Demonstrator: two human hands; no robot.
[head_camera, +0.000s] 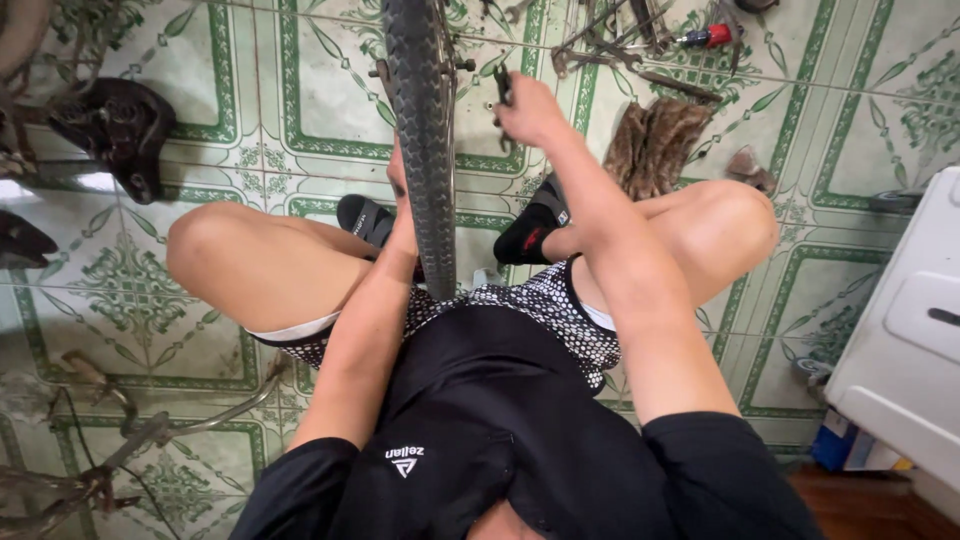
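A black bicycle tyre (428, 150) stands upright between my knees, running from the top edge down to my lap. My right hand (528, 108) is on the right side of the wheel, closed around a dark metal tool (503, 88) near the axle. My left hand (399, 185) reaches along the wheel's left side and is mostly hidden behind the tyre; I cannot tell what it grips. My feet in black sandals (365, 217) rest on the tiled floor under the wheel.
Pliers, wrenches and a red-handled tool (640, 40) lie at the top right beside a brown rag (655, 140). A black bicycle saddle (115, 125) sits at the left, bent metal parts (120, 440) at the lower left, a white container (915, 330) at the right.
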